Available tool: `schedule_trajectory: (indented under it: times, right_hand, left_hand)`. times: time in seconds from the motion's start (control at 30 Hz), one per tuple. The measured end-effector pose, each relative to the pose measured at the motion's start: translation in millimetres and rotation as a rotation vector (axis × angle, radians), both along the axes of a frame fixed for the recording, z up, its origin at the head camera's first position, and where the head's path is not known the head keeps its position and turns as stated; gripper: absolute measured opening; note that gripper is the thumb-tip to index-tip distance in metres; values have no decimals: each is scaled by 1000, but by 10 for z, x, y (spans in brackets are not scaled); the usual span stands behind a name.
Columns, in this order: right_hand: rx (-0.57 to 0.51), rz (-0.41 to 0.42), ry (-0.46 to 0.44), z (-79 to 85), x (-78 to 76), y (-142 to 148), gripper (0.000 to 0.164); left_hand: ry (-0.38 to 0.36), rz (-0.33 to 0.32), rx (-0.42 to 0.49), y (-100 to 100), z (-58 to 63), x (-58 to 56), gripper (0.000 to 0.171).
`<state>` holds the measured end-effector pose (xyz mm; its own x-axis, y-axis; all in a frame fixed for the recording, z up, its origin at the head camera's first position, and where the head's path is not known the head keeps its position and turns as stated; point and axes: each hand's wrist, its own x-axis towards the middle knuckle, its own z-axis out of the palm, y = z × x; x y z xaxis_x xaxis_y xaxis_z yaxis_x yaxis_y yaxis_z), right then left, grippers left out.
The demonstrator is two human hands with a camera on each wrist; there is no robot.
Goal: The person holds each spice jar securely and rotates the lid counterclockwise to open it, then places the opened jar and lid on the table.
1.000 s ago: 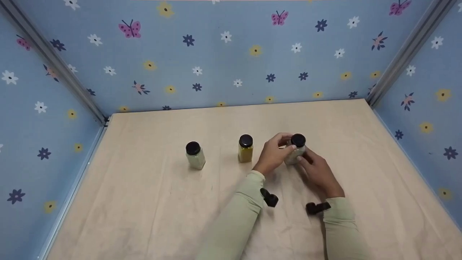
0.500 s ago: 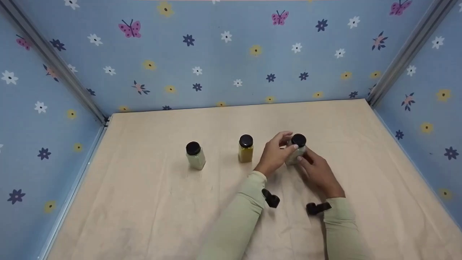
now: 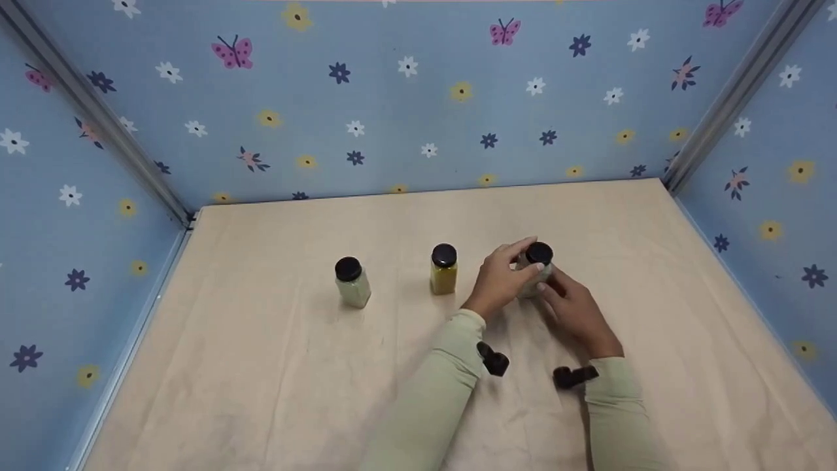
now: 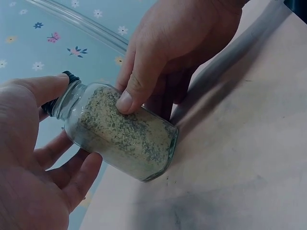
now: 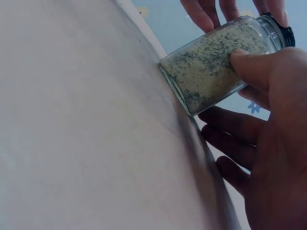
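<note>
A clear glass spice jar [image 3: 533,281], filled with pale grains and green herb flakes, stands between my hands at the right of centre in the head view. My right hand [image 5: 288,110] holds its body, thumb flat on one face. At the top of the jar, my left hand [image 4: 29,143] has its thumb and index finger at the black screw lid [image 3: 539,252]. The lid sits on the neck. In the left wrist view my right thumb [image 4: 129,96] presses the glass. The far side of the jar is hidden.
A jar of yellow contents [image 3: 444,278] with a black lid stands just left of my left hand. Farther left is a jar of pale green contents [image 3: 354,291]. A beige cloth [image 3: 294,379] covers the table, with blue patterned panels [image 3: 392,98] around it.
My left fingers have slid a little to the right around the back of the lid. The right hand and the jar have hardly moved.
</note>
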<state>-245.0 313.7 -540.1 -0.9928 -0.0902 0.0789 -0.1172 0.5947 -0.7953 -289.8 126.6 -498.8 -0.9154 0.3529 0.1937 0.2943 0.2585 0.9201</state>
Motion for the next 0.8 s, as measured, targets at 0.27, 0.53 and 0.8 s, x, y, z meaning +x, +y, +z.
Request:
schedule_trajectory:
  times: [0.27, 0.53, 0.8]
  right_hand:
    - [0, 11, 3, -1, 4, 18, 60]
    - [10, 9, -12, 9, -3, 25, 63]
    - [6, 11, 2, 2, -15, 23, 63]
  left_hand:
    - [-38, -29, 87, -19, -15, -19, 48]
    - [-30, -32, 108, -25, -37, -34, 44]
    - [-40, -30, 127, -61, -33, -41, 34]
